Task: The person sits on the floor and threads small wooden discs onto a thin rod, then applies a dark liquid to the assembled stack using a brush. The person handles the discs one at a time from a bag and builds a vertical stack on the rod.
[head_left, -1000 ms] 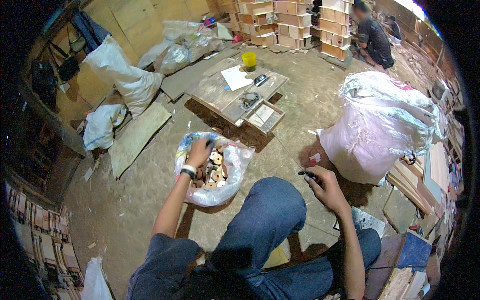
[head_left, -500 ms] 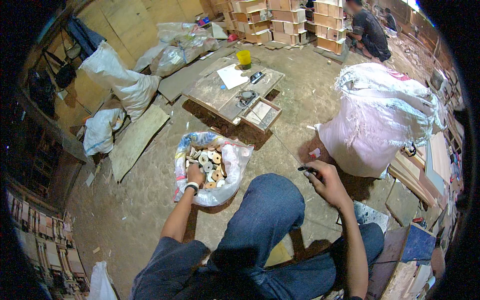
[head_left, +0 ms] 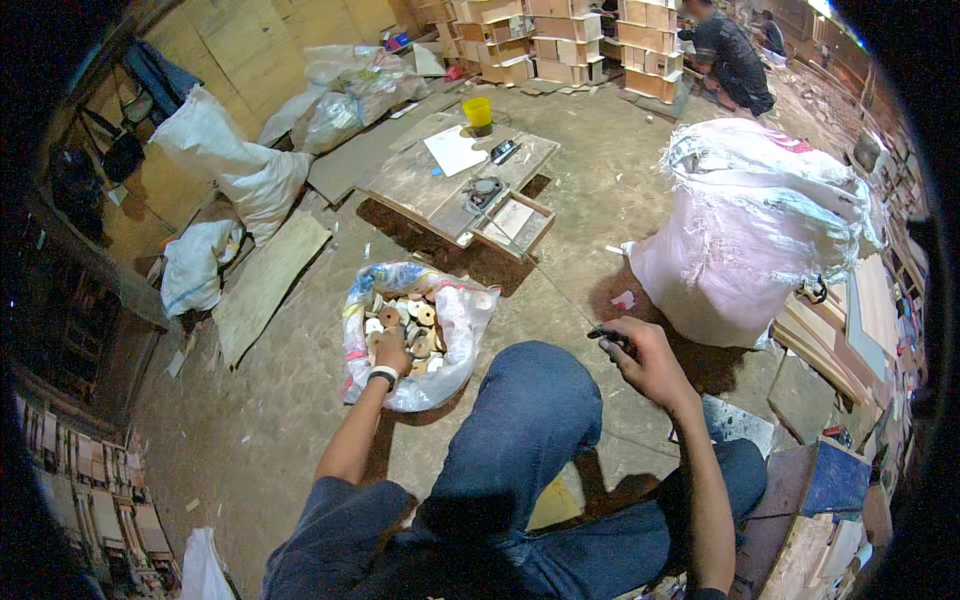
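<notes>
An open plastic bag [head_left: 460,310] lies on the floor ahead of my left knee, filled with several small round wooden discs [head_left: 418,325]. My left hand [head_left: 392,353] reaches into the bag, its fingers down among the discs; whether it grips one is hidden. My right hand [head_left: 645,362] is held above my right knee, fingers closed on a small dark tool [head_left: 607,336]. My blue-jeaned knee [head_left: 530,400] rises between the two hands.
A big pink-white sack [head_left: 750,230] stands at the right. A low wooden board [head_left: 420,180] ahead carries paper, small tools and a yellow cup [head_left: 479,112]. White sacks lie at the left. Another person [head_left: 728,50] crouches by stacked wooden boxes at the back.
My left hand has drawn back from the far side of the bag to its near side, among the discs. The right hand keeps the dark tool and has barely moved.
</notes>
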`<action>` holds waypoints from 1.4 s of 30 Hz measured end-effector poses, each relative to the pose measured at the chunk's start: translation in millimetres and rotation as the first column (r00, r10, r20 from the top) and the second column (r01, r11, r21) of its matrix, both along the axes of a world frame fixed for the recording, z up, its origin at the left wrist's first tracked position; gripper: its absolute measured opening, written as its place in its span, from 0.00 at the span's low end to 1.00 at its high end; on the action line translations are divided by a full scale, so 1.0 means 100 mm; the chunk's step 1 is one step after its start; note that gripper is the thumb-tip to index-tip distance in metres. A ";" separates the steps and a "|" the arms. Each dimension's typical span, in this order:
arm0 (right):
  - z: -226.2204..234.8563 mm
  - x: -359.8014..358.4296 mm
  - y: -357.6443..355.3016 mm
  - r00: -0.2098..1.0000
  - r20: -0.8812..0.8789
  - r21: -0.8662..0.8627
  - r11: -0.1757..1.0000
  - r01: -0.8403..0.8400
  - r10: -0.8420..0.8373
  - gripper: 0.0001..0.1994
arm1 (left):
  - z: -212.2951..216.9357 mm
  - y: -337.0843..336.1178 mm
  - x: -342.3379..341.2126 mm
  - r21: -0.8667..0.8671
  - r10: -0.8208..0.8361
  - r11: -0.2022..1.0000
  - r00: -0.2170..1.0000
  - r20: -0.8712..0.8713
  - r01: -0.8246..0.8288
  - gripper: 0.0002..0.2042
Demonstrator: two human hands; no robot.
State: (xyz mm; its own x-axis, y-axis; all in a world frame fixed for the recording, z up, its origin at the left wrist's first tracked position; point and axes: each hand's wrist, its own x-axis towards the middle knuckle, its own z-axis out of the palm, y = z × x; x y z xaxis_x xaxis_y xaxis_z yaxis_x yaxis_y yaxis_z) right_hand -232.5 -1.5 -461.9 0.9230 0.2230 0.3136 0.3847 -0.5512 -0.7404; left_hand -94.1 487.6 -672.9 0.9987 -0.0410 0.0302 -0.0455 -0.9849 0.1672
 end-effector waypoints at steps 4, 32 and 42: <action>0.01 -0.02 -0.04 1.000 -0.030 -0.039 0.999 0.008 -0.009 0.09 | 0.29 0.10 0.14 -0.049 0.040 0.998 0.993 -0.113 -0.046 0.22; 0.03 -0.09 -0.05 0.998 0.037 -0.015 0.999 -0.046 0.046 0.10 | 0.10 -0.07 0.41 -0.095 -0.047 0.995 0.998 -0.031 0.044 0.25; 0.09 -0.11 -0.01 0.998 0.010 -0.049 0.997 -0.066 0.066 0.10 | 0.17 0.00 0.00 0.008 -0.071 0.997 0.989 -0.131 0.072 0.15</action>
